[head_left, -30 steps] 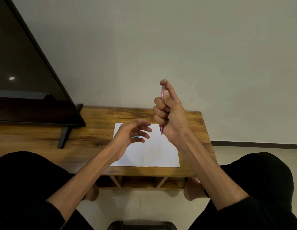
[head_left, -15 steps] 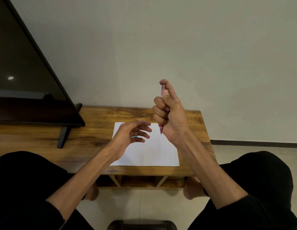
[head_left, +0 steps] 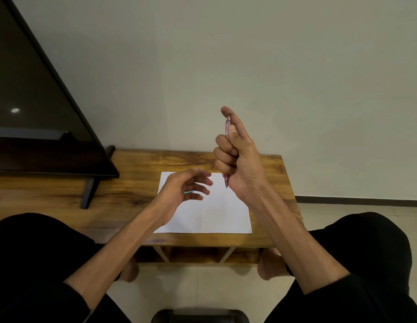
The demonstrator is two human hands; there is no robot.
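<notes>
The slim pink translucent plastic pen (head_left: 226, 129) stands nearly upright in the right grip (head_left: 240, 164), lifted clear above the right end of the low wooden surface (head_left: 137, 173), with its dark tip pointing down towards the far right corner of the white sheet of paper (head_left: 217, 213). That grip is closed round the barrel: three fingers wrap the middle, and the thumb lies up along the pen to its top end, as if over a push-button.

The pen looks light, stiff and smooth, so it likely needs little force but could slide or twist in a loose hold. For writing, a pinch low on the barrel near the tip would probably steer it better than this fist-like hold.

The left grip (head_left: 179, 190) hovers over the far left part of the sheet with fingers loosely curled. A small turquoise sliver (head_left: 189, 192) shows between them; whether it is held or lies on the paper cannot be told.

The thin sheet lies flat near the front edge and would probably shift unless pressed down. A dark flat screen on a stand (head_left: 28, 101) occupies the left end.
</notes>
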